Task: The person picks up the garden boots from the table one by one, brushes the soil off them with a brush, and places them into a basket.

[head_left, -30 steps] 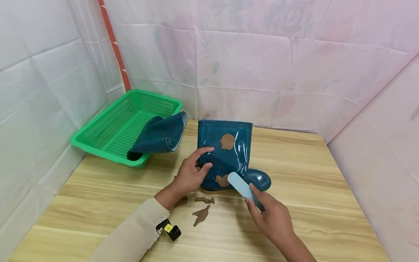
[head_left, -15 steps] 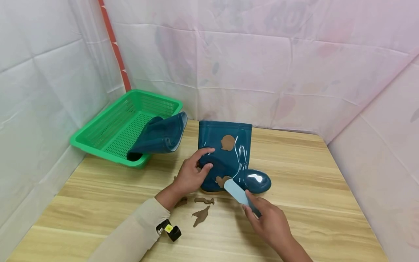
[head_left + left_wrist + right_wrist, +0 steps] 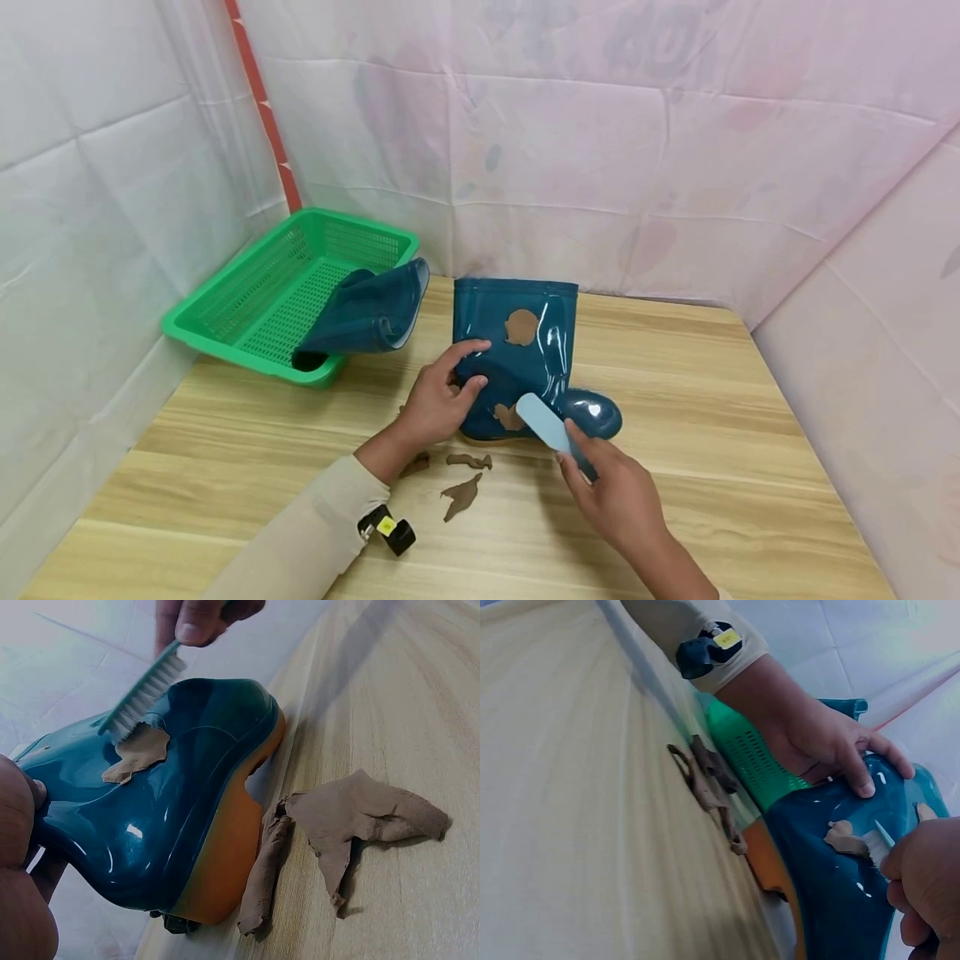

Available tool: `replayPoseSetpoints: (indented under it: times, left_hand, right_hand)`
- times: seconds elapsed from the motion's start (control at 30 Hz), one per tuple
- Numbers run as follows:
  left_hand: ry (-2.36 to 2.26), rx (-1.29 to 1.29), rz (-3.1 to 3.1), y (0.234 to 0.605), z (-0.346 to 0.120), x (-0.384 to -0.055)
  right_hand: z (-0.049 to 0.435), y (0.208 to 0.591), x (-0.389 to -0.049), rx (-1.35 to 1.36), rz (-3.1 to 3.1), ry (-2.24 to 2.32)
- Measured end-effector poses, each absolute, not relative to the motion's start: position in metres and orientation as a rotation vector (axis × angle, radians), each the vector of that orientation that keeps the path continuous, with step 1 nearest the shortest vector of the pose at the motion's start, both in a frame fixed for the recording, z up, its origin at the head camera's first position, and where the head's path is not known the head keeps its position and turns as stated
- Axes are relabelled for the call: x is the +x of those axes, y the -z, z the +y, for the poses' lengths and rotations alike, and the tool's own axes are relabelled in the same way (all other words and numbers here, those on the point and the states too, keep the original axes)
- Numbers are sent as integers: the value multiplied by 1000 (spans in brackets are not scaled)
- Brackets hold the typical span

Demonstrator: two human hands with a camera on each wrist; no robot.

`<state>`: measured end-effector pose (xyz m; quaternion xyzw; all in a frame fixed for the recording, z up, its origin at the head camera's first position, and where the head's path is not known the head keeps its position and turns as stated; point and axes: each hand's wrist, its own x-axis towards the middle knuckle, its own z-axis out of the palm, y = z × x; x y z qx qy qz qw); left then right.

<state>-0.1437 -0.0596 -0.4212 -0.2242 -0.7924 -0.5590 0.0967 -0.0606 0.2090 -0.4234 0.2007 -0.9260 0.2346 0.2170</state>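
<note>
A glossy dark teal rain boot (image 3: 517, 367) with an orange sole lies on its side on the table, toe pointing right. My left hand (image 3: 438, 400) grips it around the back of the ankle, thumb on the upper face. In my right hand (image 3: 622, 496) is a pale blue brush (image 3: 543, 423), pinched by its handle. Its white bristles (image 3: 150, 697) face down at the edge of a lower brown clay-like patch (image 3: 507, 417) on the boot. Another brown patch (image 3: 521, 327) sits higher on the shaft.
Peeled brown pieces (image 3: 461, 497) lie on the wooden table (image 3: 735, 517) below the boot. A green perforated basket (image 3: 247, 362) stands at the back left with a second teal boot (image 3: 363, 308) leaning over its rim. Cloth walls (image 3: 570, 167) enclose the table.
The brush has moved down and left over the lower patch, then back up a little, with my right hand following. My left hand and the boot have stayed in place.
</note>
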Motion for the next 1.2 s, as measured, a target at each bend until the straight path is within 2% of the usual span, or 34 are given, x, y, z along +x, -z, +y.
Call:
replayPoseSetpoints:
  times: [0.43, 0.73, 1.2]
  left_hand:
    - [1690, -649, -2344, 420, -61, -144]
    - [1706, -631, -2337, 423, -60, -143]
    - [1676, -648, -2362, 422, -60, -145]
  right_hand:
    - [214, 427, -46, 515, -2694, -648]
    - [205, 425, -59, 675, -2520, -595]
    - [227, 425, -57, 634, -2472, -518]
